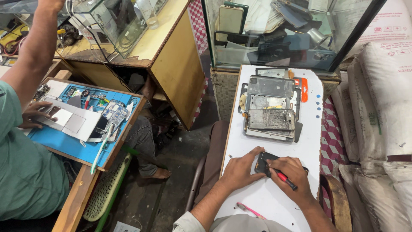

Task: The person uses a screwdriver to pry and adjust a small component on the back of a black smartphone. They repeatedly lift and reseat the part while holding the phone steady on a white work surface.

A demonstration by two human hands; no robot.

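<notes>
While both hands work low on the white board, the scene reads as follows.

Left hand: the left hand (242,168) lies palm down with fingers spread, pressing the left edge of a dark phone part (267,163) and steadying it.

Right hand: the right hand (294,175) is curled tight around a red-handled tool (286,180), its fingertips resting on the right side of the dark phone part; the tool's working end is hidden under the fingers.

Dark phone part: flat on the white board (274,197), between the two hands, near the board's lower middle.

Phone stack: a pile of opened phones and cracked screens (270,108) sits further up the board, well apart from the hands.

Orange strip: a small orange piece (304,89) lies just beside the stack on its right.

Pink tool: a thin pink tool (250,210) lies on the board near the left forearm.

Glass case: a glass case (279,34) of phone parts stands beyond the board.

Co-worker: another person in a green shirt (21,172) sits to the left, one hand (36,114) on a grey device on a blue mat (64,144).

Sacks: white sacks (382,111) are stacked at the right.
</notes>
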